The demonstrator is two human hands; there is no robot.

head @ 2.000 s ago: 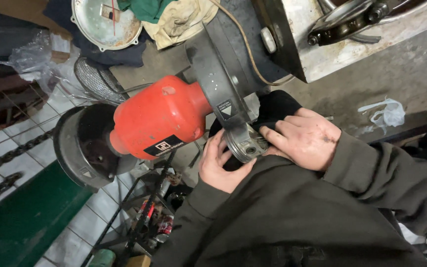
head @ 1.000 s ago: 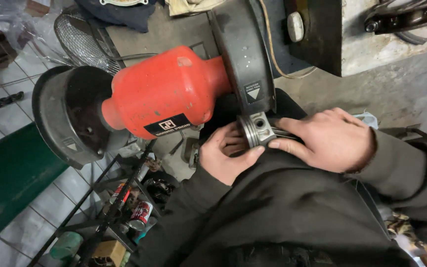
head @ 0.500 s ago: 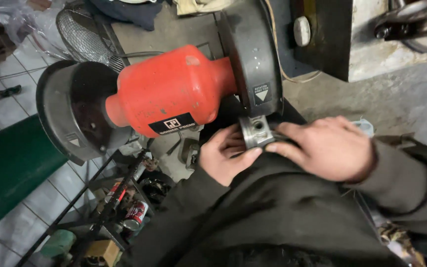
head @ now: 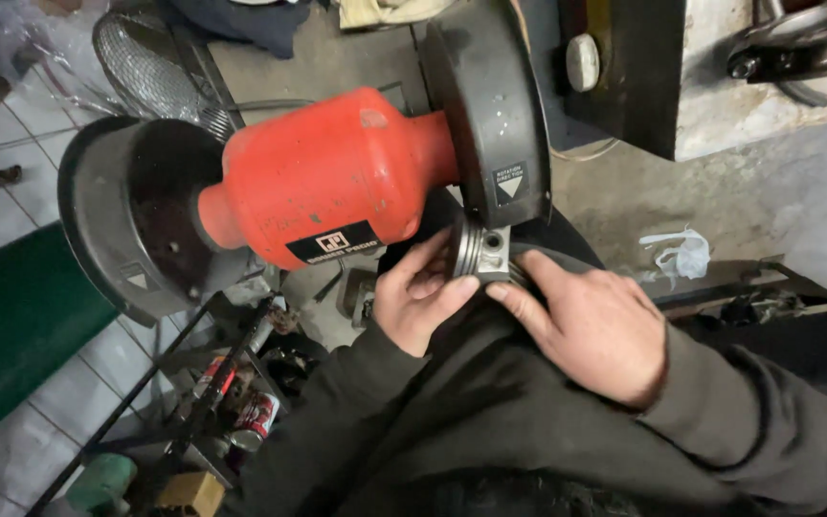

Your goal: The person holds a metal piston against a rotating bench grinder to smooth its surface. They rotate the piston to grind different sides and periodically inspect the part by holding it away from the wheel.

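A red bench grinder (head: 332, 177) with dark wheel guards fills the middle of the view. A small grey metal piston (head: 479, 252) sits pressed up under the right wheel guard (head: 490, 105). My left hand (head: 418, 302) grips the piston from the left, fingers curled on its ringed side. My right hand (head: 591, 321) holds it from the right, fingertips on its lower edge. Both arms wear dark sleeves.
The left wheel guard (head: 131, 215) juts over a tiled floor. A wire fan grille (head: 150, 62) lies behind it. Cans and clutter (head: 241, 407) sit below the grinder stand. A green panel (head: 7, 316) is at left, a crumpled white scrap (head: 680, 254) at right.
The view has shifted and closed in a little on the grinder. Both hands stay on the piston and have brought it up against the right wheel guard.
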